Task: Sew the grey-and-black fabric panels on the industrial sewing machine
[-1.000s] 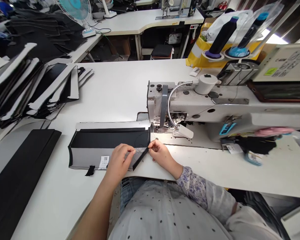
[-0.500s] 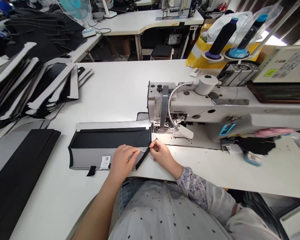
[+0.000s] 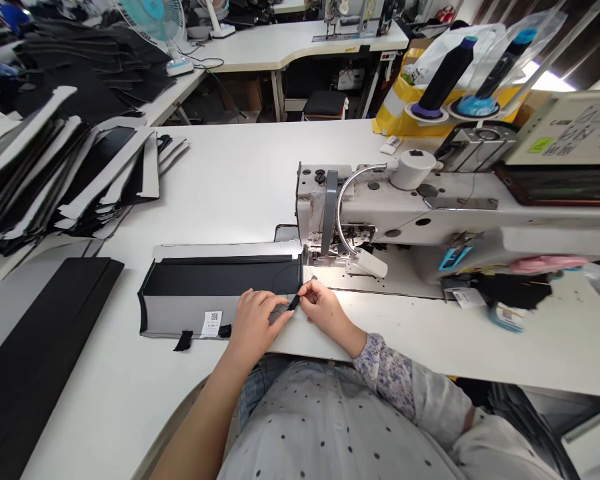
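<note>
A black and grey fabric panel (image 3: pixel 180 310) lies flat on the white table, its right end close to the sewing machine's needle area. Narrow black binding tape (image 3: pixel 293 303) runs along that right edge. Between thumb and fingertips, my right hand (image 3: pixel 325 312) pinches the tape at the panel's edge. My left hand (image 3: pixel 257 320) rests over the grey part, thumb and fingers closed on the lower stretch of tape. A white label (image 3: pixel 212 323) and a black tab (image 3: pixel 183 341) show on the panel's near side. Loose dark thread curls beside the fingers.
The sewing machine (image 3: pixel 380 200) stands right of the panel, its lamp (image 3: pixel 367 263) low over the bed. Stacked cut pieces (image 3: pixel 100 173) lie at left, with a long black panel (image 3: pixel 50 333) nearer. Thread cones (image 3: pixel 445 77) rise at the back right.
My left hand has moved slightly right and down, and its fingers now close on the tape, covering more of it. My right hand stays at the panel's edge.
</note>
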`<state>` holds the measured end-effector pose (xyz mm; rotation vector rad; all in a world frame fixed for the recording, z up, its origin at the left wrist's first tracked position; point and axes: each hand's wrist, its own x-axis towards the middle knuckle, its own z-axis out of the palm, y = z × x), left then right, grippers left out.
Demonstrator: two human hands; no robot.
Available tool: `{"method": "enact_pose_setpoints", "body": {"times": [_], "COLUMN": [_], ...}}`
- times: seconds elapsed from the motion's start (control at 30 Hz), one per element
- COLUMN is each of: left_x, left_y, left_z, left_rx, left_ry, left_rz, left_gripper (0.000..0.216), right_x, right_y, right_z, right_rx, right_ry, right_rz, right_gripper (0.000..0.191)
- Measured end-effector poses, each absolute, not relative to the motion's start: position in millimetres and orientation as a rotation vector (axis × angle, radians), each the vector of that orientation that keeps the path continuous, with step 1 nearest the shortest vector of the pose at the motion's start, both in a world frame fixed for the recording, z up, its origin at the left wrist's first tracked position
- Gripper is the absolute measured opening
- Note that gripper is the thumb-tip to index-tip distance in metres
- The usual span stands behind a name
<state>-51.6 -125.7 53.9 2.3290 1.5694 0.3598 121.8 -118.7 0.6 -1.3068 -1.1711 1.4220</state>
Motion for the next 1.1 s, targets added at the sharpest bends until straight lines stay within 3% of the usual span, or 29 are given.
{"method": "enact_pose_setpoints", "body": {"times": [0.27,0.4,0.6,0.7,0.9,1.1], "left_x": [-47,-49,-52,-54,-58,-68], "left_y": [-122,-123,-124,-122,-119,-124], "left_z": [58,60,66,68,63,50], "left_rx": [2.251,2.037,1.668,1.482,1.428,1.474], "left_ry": [1.588,1.564,1.396,1.383,1.327,1.383], "left_rz": [0.427,0.43,0.351,0.347,0.407,0.554], "left_gripper": [0.023,0.025,0.031,0.031,0.032,0.031], "right_x": [122,124,124,125,119,121], "right_y": [-120,-121,-121,-125,-128,-117], "right_z": [0,2,5,12,19,14], "right_rx": [-1.333,-1.374,-1.408,-1.432,-1.298,-1.319], "right_ry": [-1.271,-1.446,-1.461,-1.662,-2.127,-1.883], "right_rz": [1.326,1.122,1.122,0.993,0.735,0.913], "right_gripper": [0.012,0.016,0.016,0.022,0.016,0.01]}}
